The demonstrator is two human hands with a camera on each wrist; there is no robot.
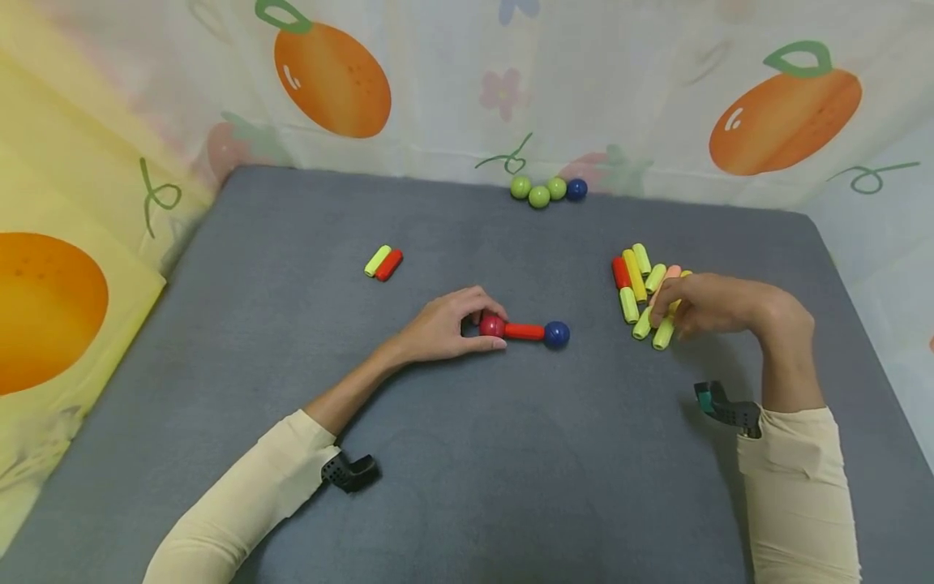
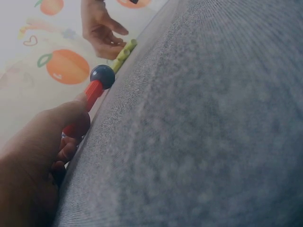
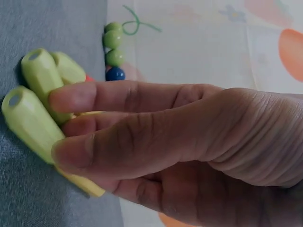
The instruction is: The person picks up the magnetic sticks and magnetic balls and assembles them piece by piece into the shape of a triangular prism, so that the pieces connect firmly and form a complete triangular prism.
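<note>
My left hand [image 1: 441,326] grips a glossy red ball [image 1: 492,326] between thumb and fingers. Joined to that ball is a short red stick [image 1: 524,332] with a dark blue ball [image 1: 557,335] on its far end; the piece lies along the table, pointing right. On the right, my right hand [image 1: 718,304] reaches over a pile of short sticks, fingers bent loosely downward. In the right wrist view, its thumb and index fingertips overlap two light green sticks [image 3: 28,123] with holes in their ends. The hand hides part of the pile.
Several green balls [image 1: 539,197] and one blue ball [image 1: 576,190] stand in a row at the table's back edge, against the printed curtain. A yellow-green stick [image 1: 377,260] and a red stick [image 1: 390,265] lie together at the left. A grey cloth covers the table [image 1: 467,454].
</note>
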